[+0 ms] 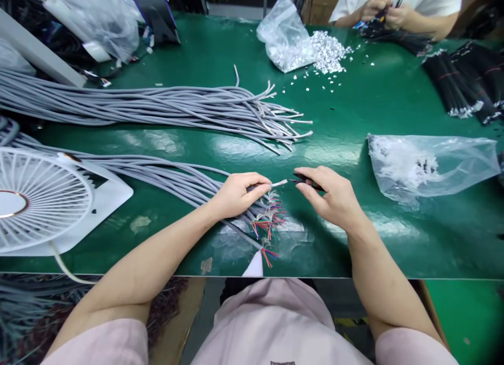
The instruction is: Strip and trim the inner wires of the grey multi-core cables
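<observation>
Pinched in my left hand (243, 195) is a grey cable, its pale stripped end (280, 184) poking out to the right past the fingertips. My right hand (334, 196) is closed around a small black tool (309, 181), which looks like tweezers. Its tip points left, just short of the cable end. Under and beside my left hand lies a bundle of grey cables (169, 178). Several of them end in frayed shielding and loose red, blue and green wires (268, 226). A white pointed piece (254, 265) sits at the table's front edge below them.
More grey cables (157, 105) lie across the green table. A white fan (47, 202) stands at left. Plastic bags (433, 163) and a pile of white bits (328, 52) lie beyond. Across the table, another person's hands (388, 13) work near black cable bundles (457, 81).
</observation>
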Motion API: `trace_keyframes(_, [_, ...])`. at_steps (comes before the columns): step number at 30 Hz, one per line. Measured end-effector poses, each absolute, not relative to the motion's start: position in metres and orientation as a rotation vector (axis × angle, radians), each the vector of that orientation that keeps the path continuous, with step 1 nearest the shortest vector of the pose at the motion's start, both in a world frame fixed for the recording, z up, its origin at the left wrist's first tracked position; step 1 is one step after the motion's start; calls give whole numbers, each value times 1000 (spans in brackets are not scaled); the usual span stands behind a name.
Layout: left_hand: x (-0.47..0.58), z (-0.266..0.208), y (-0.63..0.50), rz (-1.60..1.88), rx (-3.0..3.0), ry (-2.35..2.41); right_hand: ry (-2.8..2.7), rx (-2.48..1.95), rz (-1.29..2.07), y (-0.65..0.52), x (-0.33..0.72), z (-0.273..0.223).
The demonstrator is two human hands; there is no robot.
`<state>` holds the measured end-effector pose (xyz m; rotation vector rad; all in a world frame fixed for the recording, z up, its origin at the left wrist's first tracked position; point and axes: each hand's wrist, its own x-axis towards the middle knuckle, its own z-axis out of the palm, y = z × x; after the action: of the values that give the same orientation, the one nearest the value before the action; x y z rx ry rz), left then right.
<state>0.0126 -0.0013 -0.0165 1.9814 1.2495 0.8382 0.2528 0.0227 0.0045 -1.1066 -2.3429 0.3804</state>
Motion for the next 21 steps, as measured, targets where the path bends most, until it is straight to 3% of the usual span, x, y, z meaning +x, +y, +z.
trace_keyframes(5, [13,-17,-1,768,1971,1256,-2561,-1400,310,29,258,0])
trace_keyframes(8, [12,-16,0,738,1963,1258,-2712,-1354,354,33,263,-3])
trace_keyframes(17, [9,-13,-1,781,1857,1243,-2545,-1509,155,67,302,7])
trace_keyframes(21, [3,-9,2,1044,1592,1234,-2595,-1405,249,75,288,7])
